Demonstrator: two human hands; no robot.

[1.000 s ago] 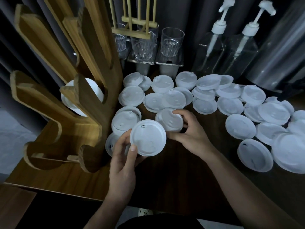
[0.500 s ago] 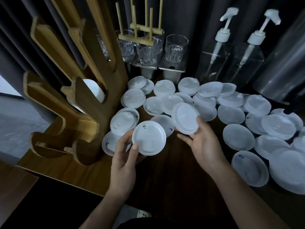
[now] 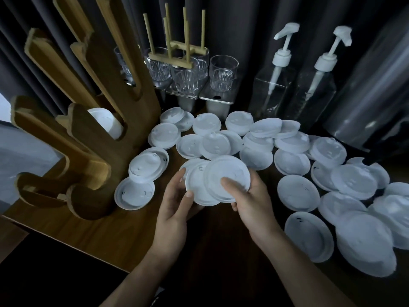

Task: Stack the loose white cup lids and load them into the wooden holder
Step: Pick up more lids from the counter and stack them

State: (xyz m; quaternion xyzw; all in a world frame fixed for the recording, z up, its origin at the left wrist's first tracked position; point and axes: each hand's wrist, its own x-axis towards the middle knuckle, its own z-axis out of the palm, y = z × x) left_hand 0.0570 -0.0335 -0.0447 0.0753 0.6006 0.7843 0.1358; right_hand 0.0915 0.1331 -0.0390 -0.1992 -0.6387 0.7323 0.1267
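Two hands, a left hand [image 3: 174,202] and a right hand [image 3: 250,200], were at 6 o'clock with two held lids [image 3: 225,173] between them. Roughly thirty loose lids [image 3: 297,192] spread from 10 to 4 o'clock, overlapping too much for an exact count. One wooden holder [image 3: 141,134] stood at 9 o'clock, five glasses [image 3: 223,72] and one dowel rack [image 3: 177,56] at 12, and two pump bottles [image 3: 273,91] at 1.

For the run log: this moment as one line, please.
step: stacking | left hand: holds first lid | right hand: holds second lid, overlapping first | wooden holder: white lid inside | loose lids: many on table
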